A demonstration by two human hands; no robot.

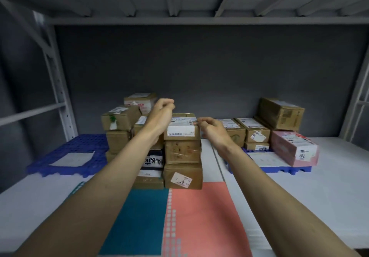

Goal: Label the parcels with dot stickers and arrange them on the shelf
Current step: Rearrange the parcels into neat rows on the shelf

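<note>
At nine o'clock we see a blue pallet (65, 153) lying flat on the white shelf (329, 187), with a pale sheet on its top. Just right of it stands a leaning stack of brown parcels (119, 121). Our left hand (160, 113) hangs in the air over the centre stacks, its fingers (167, 102) curled into a loose fist; whether they pinch a sticker we cannot tell. At twelve o'clock from the sheets below rises the middle stack, three boxes high, and its top parcel (181, 130) carries a white shipping label. Our right hand (211, 131) sits at that parcel's right upper corner, fingers (200, 121) bent together and touching the edge, though what they hold is too small to make out. Near six o'clock lie a teal sticker sheet (137, 220) and a salmon sticker sheet (201, 216) side by side, the latter with rows of pale dots. At three o'clock more brown boxes and a pink parcel (293, 149) rest on a second blue pallet (279, 168).
</note>
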